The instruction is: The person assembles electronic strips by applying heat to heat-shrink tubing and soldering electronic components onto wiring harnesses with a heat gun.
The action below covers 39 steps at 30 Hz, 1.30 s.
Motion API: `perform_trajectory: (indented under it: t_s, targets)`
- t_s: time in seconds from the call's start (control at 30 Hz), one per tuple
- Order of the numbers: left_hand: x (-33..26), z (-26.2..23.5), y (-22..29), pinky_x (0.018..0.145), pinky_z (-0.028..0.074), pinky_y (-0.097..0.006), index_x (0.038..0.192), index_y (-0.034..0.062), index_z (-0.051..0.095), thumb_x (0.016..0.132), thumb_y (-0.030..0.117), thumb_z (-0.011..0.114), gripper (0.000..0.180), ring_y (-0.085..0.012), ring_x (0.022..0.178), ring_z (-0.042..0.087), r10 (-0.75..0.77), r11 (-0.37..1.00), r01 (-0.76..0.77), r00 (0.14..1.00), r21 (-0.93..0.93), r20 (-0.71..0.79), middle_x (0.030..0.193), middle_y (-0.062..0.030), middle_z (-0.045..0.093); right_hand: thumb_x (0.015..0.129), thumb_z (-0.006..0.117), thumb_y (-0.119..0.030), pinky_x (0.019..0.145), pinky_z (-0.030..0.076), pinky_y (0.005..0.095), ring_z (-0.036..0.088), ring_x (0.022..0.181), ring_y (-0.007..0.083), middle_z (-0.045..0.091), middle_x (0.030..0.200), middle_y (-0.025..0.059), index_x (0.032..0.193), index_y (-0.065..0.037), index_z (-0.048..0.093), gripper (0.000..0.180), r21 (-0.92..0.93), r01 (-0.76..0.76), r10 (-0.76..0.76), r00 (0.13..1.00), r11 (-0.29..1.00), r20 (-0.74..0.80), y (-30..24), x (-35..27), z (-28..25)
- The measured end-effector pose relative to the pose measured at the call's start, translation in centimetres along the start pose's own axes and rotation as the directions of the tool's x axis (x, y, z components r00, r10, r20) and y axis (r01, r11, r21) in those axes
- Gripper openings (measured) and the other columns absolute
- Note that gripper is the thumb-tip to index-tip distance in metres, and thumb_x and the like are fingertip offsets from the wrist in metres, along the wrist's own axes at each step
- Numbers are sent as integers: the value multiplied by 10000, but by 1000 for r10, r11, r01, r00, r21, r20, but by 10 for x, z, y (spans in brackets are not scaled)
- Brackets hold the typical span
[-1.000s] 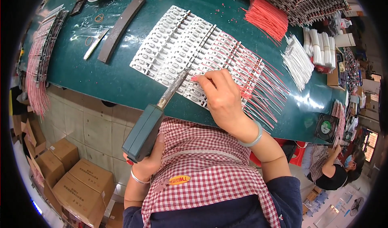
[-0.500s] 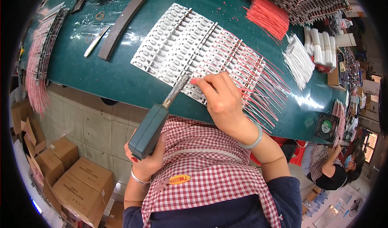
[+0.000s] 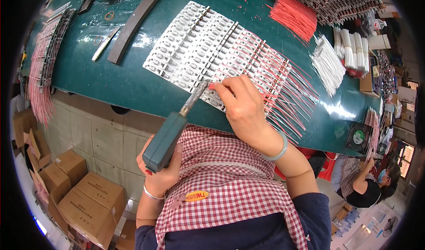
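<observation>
Teal-bodied soldering iron (image 3: 170, 137) sits in the left hand (image 3: 163, 172), fingers wrapped shut around the fat rear end of the body, low over the person's checked apron (image 3: 230, 192). Long axis runs diagonally, handle at lower left, metal shaft rising to upper right; tip (image 3: 206, 82) points at the near edge of the white board panel (image 3: 208, 50) on the green desk (image 3: 115, 79)

Right hand (image 3: 241, 104) is closed in a pinch on a thin red wire (image 3: 213, 86), holding its end right at the iron's tip, touching or nearly so, can't resolve which

Handling, my read:
- iron: rigid, moderately weighty at the handle, light at the shaft. Grip only on the teal body; metal shaft is likely hot. Rear grip gives a long lever, so tip wobble is probable
- wire: very light, limp, thin. Pinch close to the bare end, as shown, or it flops off the pad
- panel: thin, stiff-ish sheet of small boards, likely snaps along its score lines if lifted by a corner

Finished wires (image 3: 283, 90) fan off the panel toward the right, roughly parallel, free ends pointing to the desk's right side. Loose red wire bundle (image 3: 294, 15) and white wire bundle (image 3: 327, 62) lie further back, well apart from both hands. Dark bar (image 3: 133, 26) lies far left, untouched
</observation>
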<state>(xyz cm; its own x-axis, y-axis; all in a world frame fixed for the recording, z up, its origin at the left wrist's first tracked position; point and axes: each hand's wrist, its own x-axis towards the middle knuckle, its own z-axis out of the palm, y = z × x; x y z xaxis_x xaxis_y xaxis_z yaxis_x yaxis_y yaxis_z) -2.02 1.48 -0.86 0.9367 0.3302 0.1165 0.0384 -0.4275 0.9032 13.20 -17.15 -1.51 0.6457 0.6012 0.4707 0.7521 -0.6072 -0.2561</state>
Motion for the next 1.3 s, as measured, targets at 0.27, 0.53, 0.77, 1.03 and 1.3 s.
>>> perform_trajectory:
  t_s: [0.27, 0.53, 0.77, 1.03, 1.3]
  targets:
    - [-23, -3, -17, 703, 511, -270, 1099, -29, 670, 851, 17, 756, 266, -130, 801, 628, -85, 987, 82, 996, -136, -11, 959, -67, 699, 718, 664, -4, 681, 496, 340, 548, 818, 246, 571, 884, 98, 917, 30, 666, 203, -15, -8, 8, 1000, 1000, 10, -2, 0, -1]
    - [-29, -8, -19, 806, 525, -291, 1154, -33, 659, 847, 32, 773, 334, -158, 916, 650, -98, 991, 97, 995, -97, -4, 1053, -90, 700, 711, 666, -9, 660, 494, 342, 566, 830, 248, 589, 913, 101, 986, 39, 674, 279, 45, 8, -6, 999, 999, -49, -7, -9, -2]
    - [-15, -1, -14, 622, 538, -280, 950, -24, 723, 773, 39, 777, 195, -190, 685, 705, -39, 997, 32, 994, -67, -104, 837, -125, 728, 734, 678, 0, 655, 494, 340, 559, 812, 245, 582, 895, 95, 978, 34, 675, 246, 51, -7, 9, 999, 999, -32, -9, -9, 1]
    - [-11, -2, -13, 624, 518, -273, 936, -41, 699, 755, -26, 738, 185, -213, 677, 664, 38, 999, -39, 999, -17, -34, 849, -134, 683, 742, 680, -3, 670, 498, 343, 555, 817, 247, 576, 889, 99, 952, 38, 678, 214, 23, -13, 13, 1000, 1000, -13, -11, -8, 1]
    - [-13, -2, -9, 632, 518, -275, 939, -41, 695, 759, -23, 735, 185, -201, 693, 663, -11, 999, 11, 1000, -31, -26, 850, -122, 680, 737, 674, -4, 670, 497, 345, 553, 819, 253, 574, 883, 105, 949, 46, 683, 218, 18, -11, 11, 1000, 1000, -10, -11, -9, 0]
